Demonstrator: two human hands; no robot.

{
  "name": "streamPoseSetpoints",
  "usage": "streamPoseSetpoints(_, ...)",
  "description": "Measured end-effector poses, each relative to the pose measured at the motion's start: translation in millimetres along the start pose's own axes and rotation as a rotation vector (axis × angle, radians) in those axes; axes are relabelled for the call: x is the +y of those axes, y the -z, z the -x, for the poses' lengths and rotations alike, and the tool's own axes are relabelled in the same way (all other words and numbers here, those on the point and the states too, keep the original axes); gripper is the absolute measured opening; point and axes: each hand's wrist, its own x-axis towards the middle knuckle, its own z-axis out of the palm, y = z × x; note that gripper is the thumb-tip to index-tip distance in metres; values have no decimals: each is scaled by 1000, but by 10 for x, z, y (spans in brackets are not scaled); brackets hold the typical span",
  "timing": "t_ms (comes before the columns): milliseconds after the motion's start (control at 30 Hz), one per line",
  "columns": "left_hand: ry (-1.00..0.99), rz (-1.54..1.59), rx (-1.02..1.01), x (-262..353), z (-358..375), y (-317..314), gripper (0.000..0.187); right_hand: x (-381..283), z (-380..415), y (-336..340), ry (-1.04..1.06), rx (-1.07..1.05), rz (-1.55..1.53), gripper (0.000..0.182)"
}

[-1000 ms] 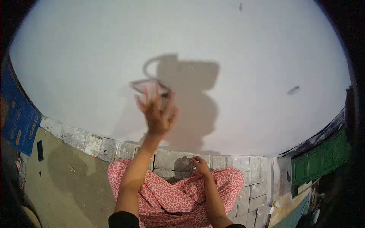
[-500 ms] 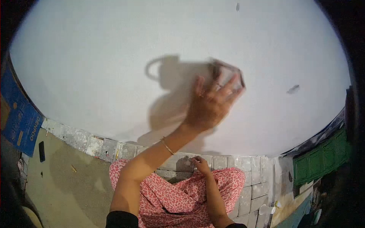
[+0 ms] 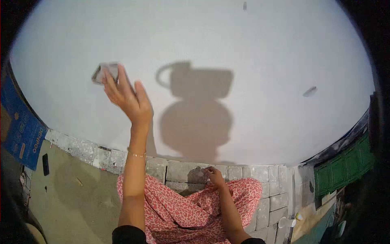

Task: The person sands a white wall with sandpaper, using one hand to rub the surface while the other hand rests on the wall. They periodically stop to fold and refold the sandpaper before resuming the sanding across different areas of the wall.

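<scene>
On the left part of the white wall [image 3: 276,122], my left hand [image 3: 128,97] presses a flat greyish pad with dark edges [image 3: 98,75]. Its fingers lie over the pad and cover much of it; the thumb stands out to the right. Low in front of me, my right hand [image 3: 215,177] rests by my knee in pink patterned trousers [image 3: 243,195], fingers curled beside a dark patch on the stone ledge [image 3: 178,170]. I cannot tell what, if anything, those fingers hold.
A blue printed box [image 3: 22,126] leans at the left, with a dark phone-like object [image 3: 45,164] on the floor near it. At the right are a green crate [image 3: 345,168] and a white cup [image 3: 286,222]. My shadow falls across the wall's middle. Grey marks dot the wall.
My left hand has swept across the wall from right of centre to the left, taking the pad with it. My right hand stays by the knee.
</scene>
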Motion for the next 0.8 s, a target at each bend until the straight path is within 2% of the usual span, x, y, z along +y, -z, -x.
streamPoseSetpoints(100,78,4,9,-250,525,-14,49,-57,58,2,56,65,17,31)
streamPoseSetpoints(167,79,24,6,-203,726,-48,44,168,-25,-19,68,40,9,31)
streamPoseSetpoints(200,-114,-60,-17,-187,707,-43,44,142,-58,-21,94,29,-3,31)
streamPoseSetpoints(233,-116,-63,-13,-134,690,-63,44,123,-58,-12,99,26,-3,31)
streamPoseSetpoints(300,-187,129,85,-11,658,-119,34,75,-47,16,20,-48,-30,31)
streamPoseSetpoints(367,-170,106,52,5,738,-96,32,125,-75,-17,11,-28,-27,30)
streamPoseSetpoints(433,-180,229,73,124,737,-59,34,142,-63,-4,-7,-6,-25,29)
streamPoseSetpoints(467,-68,333,81,220,741,-49,35,150,-53,-2,29,-1,-22,28)
streamPoseSetpoints(500,-68,334,77,323,715,6,35,142,-36,-11,65,4,-21,27)
streamPoseSetpoints(567,364,704,-90,531,632,162,37,311,-135,-63,55,8,-36,27)
streamPoseSetpoints(600,491,796,-123,663,537,250,40,375,-176,-81,46,12,-47,27)
streamPoseSetpoints(633,490,796,-122,715,483,301,40,280,-135,-61,47,12,-47,27)
streamPoseSetpoints(700,662,1045,-269,782,419,357,43,93,-32,1,34,8,22,27)
streamPoseSetpoints(733,663,1047,-271,802,403,369,43,54,-13,6,32,10,21,27)
streamPoseSetpoints(800,780,1189,-399,837,379,383,43,22,16,4,49,28,-3,26)
